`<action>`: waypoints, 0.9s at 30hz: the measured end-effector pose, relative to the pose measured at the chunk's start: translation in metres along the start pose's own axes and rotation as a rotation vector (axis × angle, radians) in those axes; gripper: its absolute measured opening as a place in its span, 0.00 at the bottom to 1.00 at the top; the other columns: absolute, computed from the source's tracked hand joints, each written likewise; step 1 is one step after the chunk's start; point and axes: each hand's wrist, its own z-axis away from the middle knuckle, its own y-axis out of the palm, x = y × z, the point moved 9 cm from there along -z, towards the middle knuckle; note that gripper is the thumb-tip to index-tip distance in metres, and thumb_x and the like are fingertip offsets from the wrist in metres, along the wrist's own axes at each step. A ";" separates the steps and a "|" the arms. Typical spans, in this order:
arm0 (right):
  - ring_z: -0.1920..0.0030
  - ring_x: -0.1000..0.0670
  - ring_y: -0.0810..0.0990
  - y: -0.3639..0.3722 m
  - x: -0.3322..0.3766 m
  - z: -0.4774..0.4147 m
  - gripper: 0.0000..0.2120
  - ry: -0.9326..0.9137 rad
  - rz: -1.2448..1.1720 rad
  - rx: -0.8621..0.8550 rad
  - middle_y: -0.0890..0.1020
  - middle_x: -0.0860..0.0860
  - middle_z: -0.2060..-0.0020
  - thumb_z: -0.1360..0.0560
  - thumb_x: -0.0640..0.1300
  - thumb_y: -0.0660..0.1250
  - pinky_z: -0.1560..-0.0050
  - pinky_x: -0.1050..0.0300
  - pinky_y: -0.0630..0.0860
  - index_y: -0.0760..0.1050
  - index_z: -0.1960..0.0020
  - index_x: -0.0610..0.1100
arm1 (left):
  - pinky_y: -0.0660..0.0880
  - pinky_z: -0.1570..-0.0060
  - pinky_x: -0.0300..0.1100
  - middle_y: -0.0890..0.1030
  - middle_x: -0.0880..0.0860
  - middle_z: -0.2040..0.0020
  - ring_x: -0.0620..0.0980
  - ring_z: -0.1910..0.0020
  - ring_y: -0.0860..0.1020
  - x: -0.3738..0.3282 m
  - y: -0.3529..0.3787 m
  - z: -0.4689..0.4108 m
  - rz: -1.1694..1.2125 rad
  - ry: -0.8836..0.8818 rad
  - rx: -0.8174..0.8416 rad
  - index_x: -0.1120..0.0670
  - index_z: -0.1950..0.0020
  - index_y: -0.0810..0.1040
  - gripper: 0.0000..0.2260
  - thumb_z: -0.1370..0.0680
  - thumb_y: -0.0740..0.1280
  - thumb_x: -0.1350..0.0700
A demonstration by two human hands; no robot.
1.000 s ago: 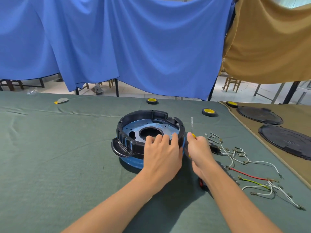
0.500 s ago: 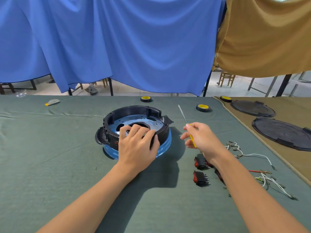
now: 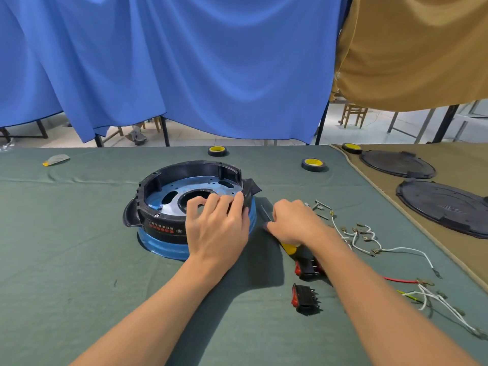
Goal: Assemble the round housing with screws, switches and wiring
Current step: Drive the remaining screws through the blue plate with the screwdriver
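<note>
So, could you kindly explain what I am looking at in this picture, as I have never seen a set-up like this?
There is no machine here: a person works with two bare hands, and the single camera sits on their head, looking forward and down. The left hand grips the near rim of the round housing, a black ring on a blue base. The right hand holds a yellow-handled screwdriver low against the green cloth. Near it lie two red-and-black switches, loose screws and wires. Further back are tape rolls and dark round lids.
</note>
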 end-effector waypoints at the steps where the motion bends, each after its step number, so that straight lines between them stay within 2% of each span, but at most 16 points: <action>1: 0.55 0.43 0.79 -0.006 -0.004 -0.001 0.15 -0.009 -0.013 0.023 0.79 0.45 0.61 0.23 0.55 0.64 0.53 0.50 0.76 0.73 0.61 0.45 | 0.67 0.53 0.48 0.83 0.50 0.61 0.52 0.60 0.80 0.001 0.001 0.000 0.013 -0.015 -0.003 0.53 0.48 0.85 0.10 0.22 0.66 0.52; 3: 0.56 0.46 0.80 -0.031 -0.017 -0.002 0.13 -0.023 -0.090 -0.004 0.81 0.47 0.61 0.23 0.54 0.65 0.55 0.53 0.77 0.79 0.58 0.45 | 0.65 0.53 0.48 0.83 0.49 0.61 0.52 0.60 0.80 0.002 0.002 -0.001 0.035 -0.038 -0.009 0.53 0.49 0.85 0.10 0.22 0.66 0.52; 7: 0.62 0.56 0.79 -0.068 -0.054 0.004 0.06 -0.048 -0.249 -0.095 0.83 0.54 0.64 0.25 0.47 0.70 0.67 0.63 0.69 0.80 0.61 0.51 | 0.64 0.52 0.48 0.83 0.49 0.62 0.52 0.61 0.80 0.002 0.002 -0.002 0.049 -0.046 -0.027 0.53 0.49 0.85 0.10 0.23 0.66 0.52; 11: 0.57 0.54 0.79 -0.055 -0.082 0.000 0.07 -0.003 -0.170 -0.066 0.83 0.52 0.58 0.28 0.42 0.74 0.61 0.62 0.71 0.81 0.61 0.54 | 0.64 0.52 0.48 0.83 0.49 0.62 0.53 0.61 0.80 0.002 0.001 -0.002 0.050 -0.052 -0.017 0.53 0.49 0.85 0.10 0.23 0.66 0.52; 15: 0.60 0.58 0.78 -0.041 -0.081 -0.008 0.06 -0.016 -0.198 -0.069 0.83 0.52 0.60 0.29 0.40 0.75 0.63 0.65 0.71 0.83 0.60 0.51 | 0.64 0.52 0.49 0.84 0.49 0.61 0.53 0.60 0.80 0.002 0.002 -0.001 0.059 -0.057 0.012 0.53 0.48 0.84 0.10 0.23 0.65 0.52; 19: 0.51 0.49 0.78 -0.036 -0.085 -0.013 0.05 0.011 -0.156 -0.103 0.82 0.50 0.60 0.29 0.38 0.75 0.50 0.52 0.78 0.84 0.58 0.48 | 0.64 0.52 0.49 0.84 0.50 0.61 0.53 0.60 0.80 0.002 0.002 -0.002 0.063 -0.062 0.025 0.53 0.48 0.84 0.11 0.23 0.65 0.52; 22: 0.47 0.46 0.77 -0.037 -0.084 -0.013 0.04 0.023 -0.110 -0.128 0.84 0.46 0.56 0.28 0.38 0.74 0.46 0.47 0.79 0.84 0.57 0.46 | 0.64 0.51 0.49 0.84 0.50 0.61 0.52 0.59 0.80 0.002 0.002 -0.002 0.064 -0.067 0.046 0.53 0.47 0.84 0.11 0.23 0.65 0.52; 24: 0.48 0.47 0.78 -0.043 -0.077 -0.011 0.04 -0.012 -0.093 -0.158 0.83 0.47 0.54 0.26 0.39 0.71 0.46 0.50 0.78 0.84 0.55 0.46 | 0.64 0.51 0.49 0.84 0.50 0.60 0.52 0.59 0.80 0.002 0.002 -0.001 0.066 -0.071 0.064 0.53 0.47 0.84 0.11 0.22 0.65 0.51; 27: 0.55 0.55 0.78 -0.065 -0.050 -0.003 0.06 -0.132 -0.208 -0.268 0.82 0.52 0.55 0.23 0.40 0.69 0.51 0.61 0.73 0.83 0.49 0.46 | 0.64 0.51 0.48 0.83 0.49 0.62 0.52 0.59 0.80 0.003 0.000 -0.001 0.059 -0.079 0.054 0.54 0.48 0.84 0.10 0.23 0.65 0.52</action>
